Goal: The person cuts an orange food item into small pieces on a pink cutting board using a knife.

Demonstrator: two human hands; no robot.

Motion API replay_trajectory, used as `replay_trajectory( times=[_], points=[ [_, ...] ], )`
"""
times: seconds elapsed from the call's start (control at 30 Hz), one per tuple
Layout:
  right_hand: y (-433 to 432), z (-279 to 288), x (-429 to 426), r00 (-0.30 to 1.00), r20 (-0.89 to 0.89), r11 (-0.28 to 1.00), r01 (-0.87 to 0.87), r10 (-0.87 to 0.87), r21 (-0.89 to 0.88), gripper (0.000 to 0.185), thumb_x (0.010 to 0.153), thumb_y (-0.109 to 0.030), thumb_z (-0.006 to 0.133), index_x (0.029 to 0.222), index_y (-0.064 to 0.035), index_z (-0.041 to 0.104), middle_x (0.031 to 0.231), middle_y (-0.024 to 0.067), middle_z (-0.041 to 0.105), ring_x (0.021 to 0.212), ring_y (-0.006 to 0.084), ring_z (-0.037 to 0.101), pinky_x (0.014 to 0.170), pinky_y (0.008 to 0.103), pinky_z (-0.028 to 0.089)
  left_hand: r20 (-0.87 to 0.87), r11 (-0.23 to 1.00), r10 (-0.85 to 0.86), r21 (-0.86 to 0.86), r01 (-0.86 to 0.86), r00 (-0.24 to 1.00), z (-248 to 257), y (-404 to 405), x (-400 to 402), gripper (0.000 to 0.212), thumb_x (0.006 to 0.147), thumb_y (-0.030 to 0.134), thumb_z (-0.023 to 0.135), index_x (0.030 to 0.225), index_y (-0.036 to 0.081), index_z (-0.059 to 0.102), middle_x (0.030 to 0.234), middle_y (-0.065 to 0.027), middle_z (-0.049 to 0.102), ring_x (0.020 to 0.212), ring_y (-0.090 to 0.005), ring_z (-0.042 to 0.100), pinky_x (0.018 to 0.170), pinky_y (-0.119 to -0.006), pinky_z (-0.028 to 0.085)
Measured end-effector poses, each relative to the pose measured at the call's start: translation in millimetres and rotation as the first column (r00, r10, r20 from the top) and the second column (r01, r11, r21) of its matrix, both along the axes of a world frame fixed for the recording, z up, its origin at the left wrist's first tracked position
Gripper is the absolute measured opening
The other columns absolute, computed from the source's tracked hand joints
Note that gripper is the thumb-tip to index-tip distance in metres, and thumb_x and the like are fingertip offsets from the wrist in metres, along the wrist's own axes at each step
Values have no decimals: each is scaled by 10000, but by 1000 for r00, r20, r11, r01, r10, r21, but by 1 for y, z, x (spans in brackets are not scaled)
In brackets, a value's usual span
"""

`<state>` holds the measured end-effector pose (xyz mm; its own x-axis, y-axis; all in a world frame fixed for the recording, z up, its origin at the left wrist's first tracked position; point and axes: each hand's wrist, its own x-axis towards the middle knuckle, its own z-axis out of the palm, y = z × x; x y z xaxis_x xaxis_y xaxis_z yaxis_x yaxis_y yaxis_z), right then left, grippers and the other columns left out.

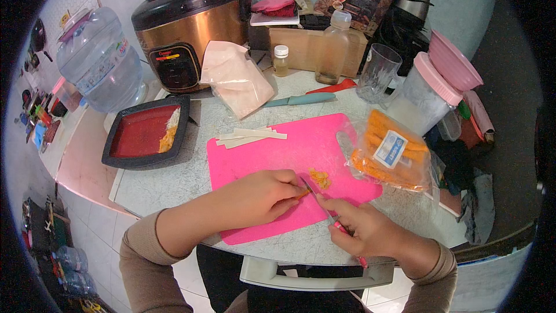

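On a pink cutting board (pixel 278 156), my left hand (pixel 278 193) pinches a small orange food piece (pixel 302 194), mostly hidden by the fingers. My right hand (pixel 367 228) grips the pink handle of a kitchen knife (pixel 319 200), its blade against that piece. Just beyond the blade lies a small heap of orange cut bits (pixel 320 178). Several pale flat strips (pixel 249 136) rest at the board's far left corner. To the left, a black square dish with a red inside (pixel 139 132) holds white shreds (pixel 173 118) and orange bits (pixel 167 140) along its right side.
A clear bag of orange breaded food (pixel 391 152) overlaps the board's right end. Behind are a plastic packet of pale sheets (pixel 236 76), a blue knife (pixel 304 99), a rice cooker (pixel 191 30), a glass mug (pixel 377 74) and a pink-lidded container (pixel 423 95). A water gallon (pixel 102 61) stands left.
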<state>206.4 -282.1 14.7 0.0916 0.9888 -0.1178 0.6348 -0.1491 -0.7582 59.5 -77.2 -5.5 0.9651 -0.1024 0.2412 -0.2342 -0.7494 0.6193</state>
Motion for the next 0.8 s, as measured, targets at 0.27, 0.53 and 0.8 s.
replay_trajectory(
  times=[0.27, 0.53, 0.8],
  points=[
    [2, 2, -1, 997, 70, 999, -15, 17, -31, 510, 834, -142, 567, 1307, 18, 464, 633, 191, 578, 566, 347, 611, 547, 449, 481, -70, 999, -11, 32, 13, 997, 1, 2, 2, 235, 876, 114, 616, 1079, 3, 653, 996, -156, 619, 920, -320, 622, 822, -392, 510],
    [1, -7, 5, 994, 97, 999, -54, 53, 4, 548, 842, -137, 591, 1346, 5, 429, 628, 139, 543, 541, 282, 576, 535, 374, 445, -73, 996, 1, 88, 5, 997, 3, 2, 2, 245, 868, 117, 632, 1090, 17, 655, 1009, -153, 628, 921, -311, 629, 820, -382, 514],
    [-5, -1, 0, 1000, 7, 1000, 27, -27, -7, 526, 839, -131, 563, 1333, 4, 440, 610, 173, 554, 526, 340, 587, 522, 431, 461, -56, 999, 3, 41, 0, 998, 0, 1, -1, 248, 859, 92, 622, 1085, -4, 650, 998, -160, 619, 899, -324, 624, 801, -386, 513]
  ],
)
